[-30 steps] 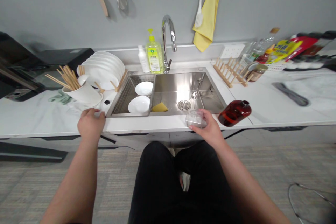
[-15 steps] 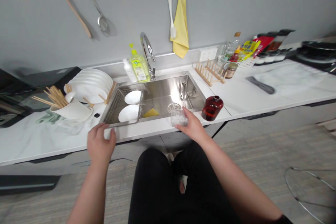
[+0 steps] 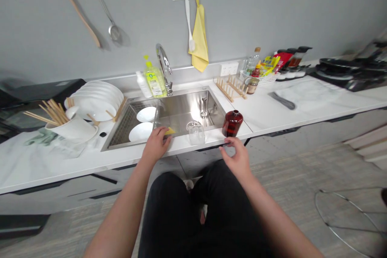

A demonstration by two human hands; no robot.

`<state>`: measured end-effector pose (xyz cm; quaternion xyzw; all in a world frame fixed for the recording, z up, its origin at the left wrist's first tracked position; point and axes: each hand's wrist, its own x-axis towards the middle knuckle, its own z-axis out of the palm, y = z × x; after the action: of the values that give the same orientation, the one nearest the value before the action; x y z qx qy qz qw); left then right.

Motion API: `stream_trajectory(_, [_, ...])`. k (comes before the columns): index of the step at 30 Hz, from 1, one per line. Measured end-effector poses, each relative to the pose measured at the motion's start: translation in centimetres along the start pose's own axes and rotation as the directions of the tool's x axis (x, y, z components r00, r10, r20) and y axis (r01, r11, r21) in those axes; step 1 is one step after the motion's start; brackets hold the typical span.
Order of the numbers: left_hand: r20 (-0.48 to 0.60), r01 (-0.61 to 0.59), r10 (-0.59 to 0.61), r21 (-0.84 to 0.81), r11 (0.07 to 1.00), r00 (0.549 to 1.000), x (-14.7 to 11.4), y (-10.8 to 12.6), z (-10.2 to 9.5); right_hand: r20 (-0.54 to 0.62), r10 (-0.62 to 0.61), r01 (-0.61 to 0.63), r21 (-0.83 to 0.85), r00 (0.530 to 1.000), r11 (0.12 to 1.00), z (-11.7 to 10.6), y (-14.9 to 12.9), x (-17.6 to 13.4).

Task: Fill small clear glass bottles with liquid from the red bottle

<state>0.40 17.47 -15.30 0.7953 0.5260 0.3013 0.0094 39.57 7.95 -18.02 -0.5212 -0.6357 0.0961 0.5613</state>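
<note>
A clear glass [image 3: 197, 135] stands on the counter strip in front of the sink, with no hand on it. Left of it, my left hand [image 3: 157, 143] hovers at the sink's front edge, fingers apart, and partly covers a yellow sponge [image 3: 169, 130]. My right hand [image 3: 237, 156] is just below a dark red glass bottle [image 3: 232, 124]; its thumb and fingers are spread with nothing between them. The bottle is upright and has no cap. Two white bowls [image 3: 141, 132] lie in the wire basket at the left of the sink [image 3: 181, 107].
White plates [image 3: 96, 92] stand in a rack to the left, beside a white holder [image 3: 71, 131] of chopsticks. Behind the sink are the faucet [image 3: 165, 62] and a green soap bottle [image 3: 155, 80]. A wooden rack [image 3: 231, 88], jars and a folded grey item [image 3: 282, 100] lie to the right.
My right hand has let go of the glass and moved right, toward the bottle. My left hand has moved right to near the sponge. The view has shifted a little.
</note>
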Motion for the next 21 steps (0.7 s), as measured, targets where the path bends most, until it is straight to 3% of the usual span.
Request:
stream_trajectory(3, [0.012,-0.014,0.014,0.026,1.000,1.000,-0.1,-0.4,0.4,-0.221,0.100,-0.111,-0.038,0.970,0.993,-2.2,2.8,1.2])
stream_trajectory(4, [0.007,-0.010,0.010,0.031,0.999,1.000,-0.2,-0.5,0.5,-0.247,0.125,-0.136,-0.027,0.961,0.990,-2.6,3.7,2.1])
stream_trajectory(8, [0.006,0.021,-0.022,0.026,0.999,1.000,-0.1,-0.4,0.3,-0.136,0.224,-0.216,0.071,0.965,0.974,-2.4,6.0,5.9])
stream_trajectory(13, [0.035,0.046,-0.046,0.006,0.999,0.998,0.1,-0.3,0.2,0.012,0.274,-0.273,0.124,0.962,0.954,-1.0,5.6,8.6])
stream_trajectory(21, [0.002,0.074,-0.074,-0.019,0.997,0.997,0.0,0.0,0.0,0.001,0.301,-0.299,0.110,0.954,0.948,-1.7,3.2,8.7])
